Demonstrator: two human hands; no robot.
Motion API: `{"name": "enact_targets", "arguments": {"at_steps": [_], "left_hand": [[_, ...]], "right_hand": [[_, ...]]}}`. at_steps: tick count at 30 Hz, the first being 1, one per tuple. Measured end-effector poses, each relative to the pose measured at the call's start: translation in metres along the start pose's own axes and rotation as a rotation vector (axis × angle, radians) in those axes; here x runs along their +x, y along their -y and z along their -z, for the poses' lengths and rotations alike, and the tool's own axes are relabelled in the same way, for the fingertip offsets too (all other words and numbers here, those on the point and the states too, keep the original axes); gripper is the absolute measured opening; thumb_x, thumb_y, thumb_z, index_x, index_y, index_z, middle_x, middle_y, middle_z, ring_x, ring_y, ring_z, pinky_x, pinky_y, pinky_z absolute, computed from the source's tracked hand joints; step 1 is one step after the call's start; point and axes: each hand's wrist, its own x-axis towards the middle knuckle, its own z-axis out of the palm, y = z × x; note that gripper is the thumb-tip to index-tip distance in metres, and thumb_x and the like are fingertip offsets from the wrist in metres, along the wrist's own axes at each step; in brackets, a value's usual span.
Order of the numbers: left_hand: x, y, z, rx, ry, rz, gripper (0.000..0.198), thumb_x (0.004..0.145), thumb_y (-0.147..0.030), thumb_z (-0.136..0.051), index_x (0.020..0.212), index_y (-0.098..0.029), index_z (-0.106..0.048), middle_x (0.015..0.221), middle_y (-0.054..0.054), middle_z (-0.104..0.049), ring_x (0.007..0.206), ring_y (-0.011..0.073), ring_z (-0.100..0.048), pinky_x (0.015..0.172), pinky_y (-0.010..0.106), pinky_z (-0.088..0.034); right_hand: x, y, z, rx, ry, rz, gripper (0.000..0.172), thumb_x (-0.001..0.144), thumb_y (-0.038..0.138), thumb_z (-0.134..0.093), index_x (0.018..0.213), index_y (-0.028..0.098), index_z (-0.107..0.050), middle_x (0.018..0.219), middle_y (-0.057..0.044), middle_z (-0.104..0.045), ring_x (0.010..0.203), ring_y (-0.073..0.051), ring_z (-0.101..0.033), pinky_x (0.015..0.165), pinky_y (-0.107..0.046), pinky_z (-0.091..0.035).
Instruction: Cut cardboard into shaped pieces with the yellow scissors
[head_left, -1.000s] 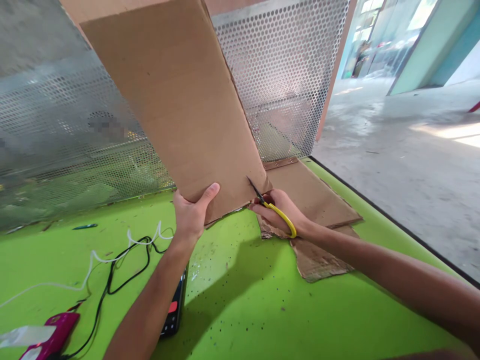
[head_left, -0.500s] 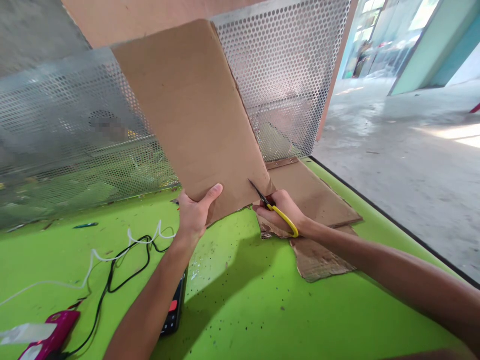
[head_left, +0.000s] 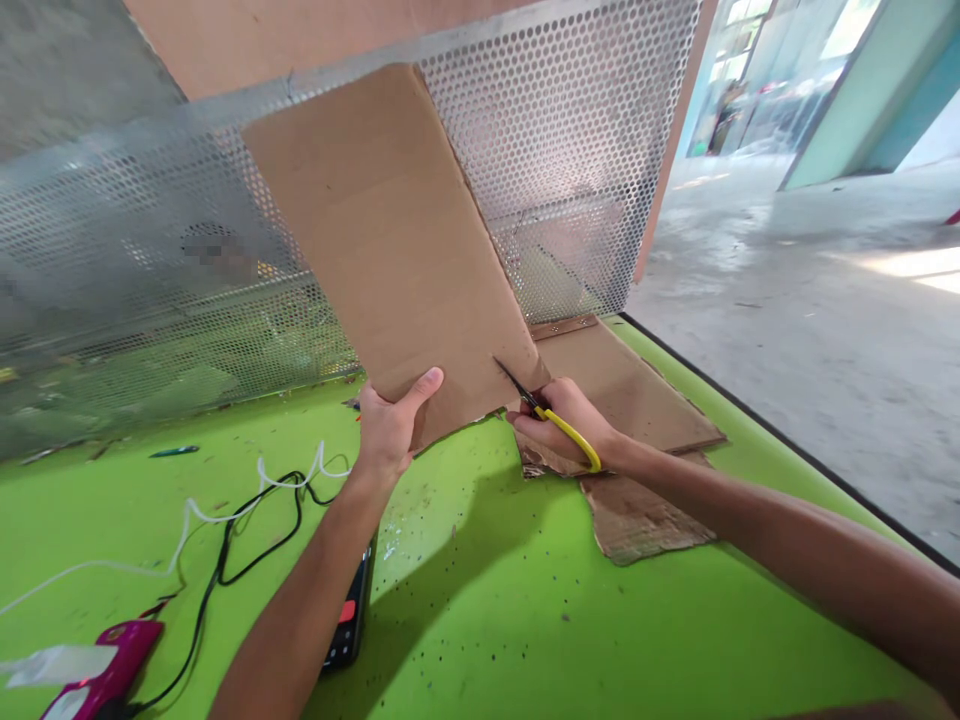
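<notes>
A large piece of brown cardboard [head_left: 390, 240] stands tilted up over the green table. My left hand [head_left: 394, 420] grips its lower left corner, thumb flat on the face and fingers hidden behind. At the lower right corner is my right hand [head_left: 562, 420], closed around scissors [head_left: 570, 435] with yellow handles and dark blades. The blades lie across the front of the cardboard near its lower right edge, pointing up and left. Whether the right fingers also pinch the cardboard's corner, I cannot tell. Beneath the right forearm lies another cardboard sheet [head_left: 630, 385] with a torn cardboard scrap [head_left: 645, 520].
Behind the cardboard rises a perforated metal panel [head_left: 570, 130]. On the green table [head_left: 465, 620] are a phone [head_left: 349, 610] partly under my left forearm, white and black cables [head_left: 225, 540], a magenta device [head_left: 120, 660] and a pen [head_left: 174, 452]. The table's dark edge [head_left: 750, 430] runs along the right.
The cardboard's top edge has sunk a little and shifted slightly right. Both hands keep their hold, and the scissors have barely moved.
</notes>
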Motion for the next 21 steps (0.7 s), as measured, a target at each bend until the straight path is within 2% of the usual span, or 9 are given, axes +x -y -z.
{"name": "enact_targets", "arguments": {"at_steps": [3,8,12,14,18,21], "left_hand": [[0.001,-0.001,0.000,-0.004,-0.012,0.013,0.050,0.057,-0.029,-0.094,0.101,-0.019,-0.074,0.102,0.011,-0.078,0.099,0.0291,-0.074,0.088,0.041,-0.061],[0.002,-0.008,0.001,0.000,-0.021,-0.035,0.049,0.056,-0.029,-0.094,0.099,-0.019,-0.074,0.106,0.012,-0.077,0.098,0.0289,-0.073,0.087,0.042,-0.062],[0.009,-0.025,0.010,0.009,-0.146,-0.140,0.047,0.058,-0.030,-0.092,0.100,-0.022,-0.073,0.107,0.010,-0.076,0.106,0.0304,-0.071,0.092,0.045,-0.060],[0.016,-0.035,0.018,-0.004,-0.200,-0.165,0.045,0.060,-0.030,-0.091,0.101,-0.024,-0.072,0.111,0.009,-0.075,0.113,0.0308,-0.068,0.095,0.045,-0.059],[0.024,-0.042,0.028,-0.061,-0.205,-0.164,0.044,0.060,-0.031,-0.090,0.100,-0.026,-0.072,0.114,0.007,-0.074,0.119,0.0310,-0.065,0.099,0.044,-0.057],[0.019,-0.035,0.022,-0.082,-0.211,-0.126,0.043,0.062,-0.032,-0.090,0.100,-0.024,-0.072,0.114,0.008,-0.074,0.120,0.0308,-0.065,0.102,0.044,-0.055]], "right_hand": [[0.002,0.003,0.006,0.023,0.079,0.017,0.027,0.074,0.033,-0.061,0.055,0.020,-0.046,0.054,0.005,-0.041,0.055,-0.010,-0.038,0.053,-0.023,-0.031],[-0.002,0.011,0.010,0.090,0.180,0.026,0.028,0.084,0.038,-0.061,0.065,0.019,-0.056,0.055,0.003,-0.052,0.052,-0.012,-0.047,0.053,-0.023,-0.037],[-0.011,0.016,0.002,0.192,0.285,0.013,0.019,0.089,0.037,-0.059,0.085,0.018,-0.061,0.067,0.000,-0.064,0.057,-0.014,-0.059,0.055,-0.024,-0.045],[-0.014,0.016,-0.004,0.261,0.311,0.010,0.020,0.090,0.037,-0.059,0.087,0.018,-0.061,0.072,-0.003,-0.067,0.062,-0.015,-0.063,0.057,-0.025,-0.049],[-0.014,0.013,-0.010,0.408,0.203,-0.045,0.023,0.090,0.039,-0.064,0.088,0.017,-0.057,0.075,-0.004,-0.067,0.063,-0.015,-0.064,0.058,-0.027,-0.053],[-0.011,0.013,-0.010,0.561,0.112,-0.068,0.031,0.087,0.044,-0.070,0.089,0.019,-0.053,0.072,-0.002,-0.066,0.059,-0.015,-0.063,0.055,-0.029,-0.053]]}}
